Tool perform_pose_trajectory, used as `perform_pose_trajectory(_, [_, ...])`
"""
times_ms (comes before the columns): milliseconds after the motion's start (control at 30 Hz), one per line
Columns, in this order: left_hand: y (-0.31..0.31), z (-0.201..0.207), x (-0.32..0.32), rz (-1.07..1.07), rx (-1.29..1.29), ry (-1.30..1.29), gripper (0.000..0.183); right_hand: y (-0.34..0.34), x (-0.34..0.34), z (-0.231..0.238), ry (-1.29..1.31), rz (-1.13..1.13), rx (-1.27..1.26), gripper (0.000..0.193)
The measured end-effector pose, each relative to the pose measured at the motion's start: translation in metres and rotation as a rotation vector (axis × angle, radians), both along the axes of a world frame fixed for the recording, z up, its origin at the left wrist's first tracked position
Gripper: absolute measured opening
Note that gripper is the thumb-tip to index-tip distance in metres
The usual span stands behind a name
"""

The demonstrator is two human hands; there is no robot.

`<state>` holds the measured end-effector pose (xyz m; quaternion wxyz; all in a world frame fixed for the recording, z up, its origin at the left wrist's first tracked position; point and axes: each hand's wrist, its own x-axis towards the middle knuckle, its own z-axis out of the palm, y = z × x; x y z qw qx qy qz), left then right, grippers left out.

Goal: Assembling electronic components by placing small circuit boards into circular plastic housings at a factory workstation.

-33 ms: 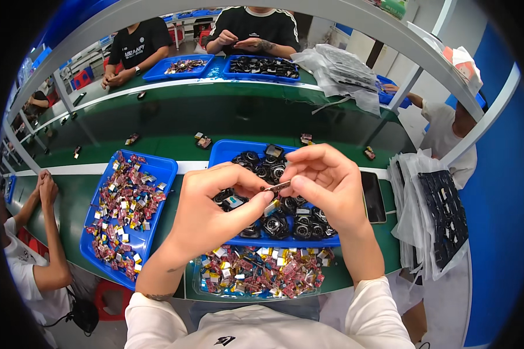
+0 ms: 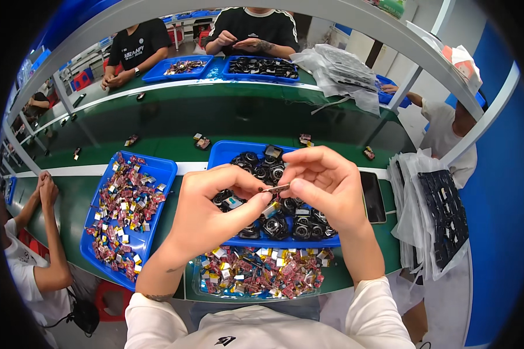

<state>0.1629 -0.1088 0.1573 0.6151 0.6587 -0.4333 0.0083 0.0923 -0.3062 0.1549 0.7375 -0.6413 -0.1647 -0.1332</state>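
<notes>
Above the middle blue tray (image 2: 215,152), I hold a small thin circuit board (image 2: 276,188), seen nearly edge-on. My left hand (image 2: 206,212) pinches its left end between thumb and forefinger. The thumb and fingers of my right hand (image 2: 327,185) close on the other end. Black round-faced device housings (image 2: 275,227) fill the tray below, partly hidden by my hands. Closest to my body, a clear tray holds a heap of red circuit boards with silver and yellow parts (image 2: 262,270).
Left stands another blue tray (image 2: 167,168) of red boards. A dark-screened phone-like slab (image 2: 374,198) lies right, near stacked black parts in white wrapping (image 2: 439,215). Small assemblies (image 2: 202,141) dot the green belt (image 2: 174,122). Co-workers sit opposite and left; a metal frame (image 2: 332,29) arches overhead.
The small circuit board and my right fingertips have shifted very slightly. Both hands keep their hold on it.
</notes>
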Motion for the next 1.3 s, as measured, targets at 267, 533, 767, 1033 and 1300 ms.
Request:
perform_pose_trajectory(267, [-0.002, -0.004, 0.004, -0.185, -0.028, 0.215, 0.009, -0.002, -0.004, 0.0, -0.096, -0.08, -0.199, 0.014])
perform_pose_trajectory(533, [-0.004, -0.006, 0.013, -0.071, -0.071, -0.12, 0.013, -0.004, -0.004, 0.004, -0.049, -0.083, -0.092, 0.014])
perform_pose_trajectory(767, [-0.006, -0.004, 0.007, 0.003, -0.033, 0.069, 0.007, 0.0, -0.001, -0.004, -0.073, -0.044, -0.267, 0.021])
perform_pose_trajectory(1033, [0.001, 0.0, 0.006, 0.075, -0.146, 0.209, 0.006, 0.003, 0.005, -0.004, 0.124, 0.036, -0.132, 0.042])
perform_pose_trajectory(1300, [-0.003, -0.004, 0.007, 0.117, -0.232, 0.202, 0.009, 0.005, 0.011, -0.02, 0.196, 0.031, -0.148, 0.023])
